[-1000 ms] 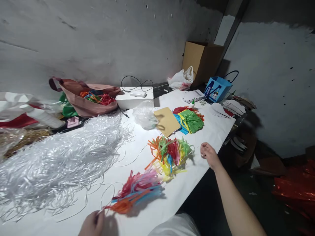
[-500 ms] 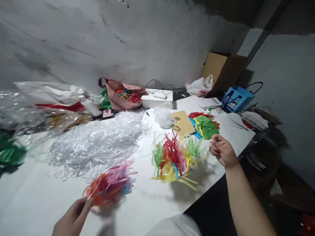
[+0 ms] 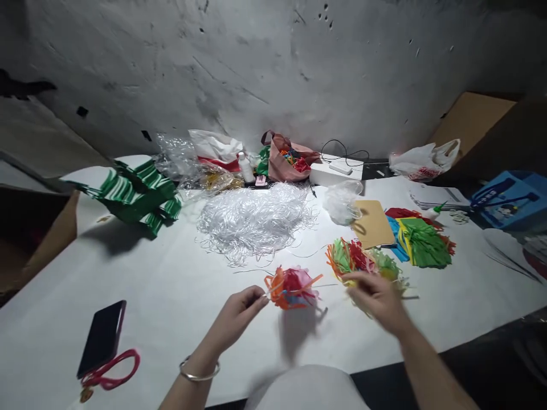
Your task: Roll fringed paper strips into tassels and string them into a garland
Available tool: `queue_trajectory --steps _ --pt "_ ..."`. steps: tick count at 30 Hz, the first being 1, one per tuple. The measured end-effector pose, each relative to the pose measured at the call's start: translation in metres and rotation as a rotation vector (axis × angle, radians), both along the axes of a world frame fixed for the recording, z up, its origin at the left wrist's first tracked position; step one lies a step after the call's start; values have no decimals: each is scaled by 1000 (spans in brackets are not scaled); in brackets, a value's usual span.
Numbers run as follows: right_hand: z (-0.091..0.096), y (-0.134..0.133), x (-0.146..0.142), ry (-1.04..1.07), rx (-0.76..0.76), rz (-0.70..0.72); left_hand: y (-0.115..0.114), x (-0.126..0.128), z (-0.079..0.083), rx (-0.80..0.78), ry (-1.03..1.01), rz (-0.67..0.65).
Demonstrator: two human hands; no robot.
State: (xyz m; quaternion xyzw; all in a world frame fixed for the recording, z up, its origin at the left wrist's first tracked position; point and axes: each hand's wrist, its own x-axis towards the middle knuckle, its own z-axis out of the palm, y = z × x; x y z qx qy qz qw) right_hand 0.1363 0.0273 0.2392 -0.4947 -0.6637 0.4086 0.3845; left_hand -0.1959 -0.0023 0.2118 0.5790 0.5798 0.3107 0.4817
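Tassel (image 3: 293, 287) in left hand (image 3: 239, 310), raised — table (image 3: 171, 296) edge near.

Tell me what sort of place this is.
Probably a makeshift craft workshop: a white table by a bare wall, a heap of white strips, and a coloured tassel pinched in the left hand.

The table (image 3: 179, 285) is covered in smooth, matt white paper. The heap (image 3: 256, 219) of white strips gleams like glossy plastic film. The tuft (image 3: 293, 287) looks like thin matt paper strips, though with the blur it could be plastic. The phone (image 3: 102, 336) has a glossy black face, and the bangle (image 3: 199, 373) is polished metal. The card (image 3: 374, 223) is matt tan board, the bag (image 3: 342, 200) crinkled clear plastic, the wall (image 3: 256, 68) rough, dull plaster.
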Motion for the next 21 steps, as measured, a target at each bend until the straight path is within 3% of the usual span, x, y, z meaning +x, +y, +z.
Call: queue_trajectory --steps 3,6,10,14,18,21 --pt "-32 -6 -77 -176 30 269 -2 24 7 -8 -75 -92" --pt "-63 4 -104 -362 45 315 -4 20 11 -5 -146 -71" --pt "-86 27 -66 -434 -42 68 -6 -23 -1 -19 -271 353" --pt "-90 36 -15 -383 -145 -85 -9 -69 -24 -27 -445 698" --pt "-69 29 22 -237 -179 -151 -10 -96 -45 -30 -446 872" --pt "-40 25 60 110 -93 -336 -10 -111 -56 -5 -354 954"
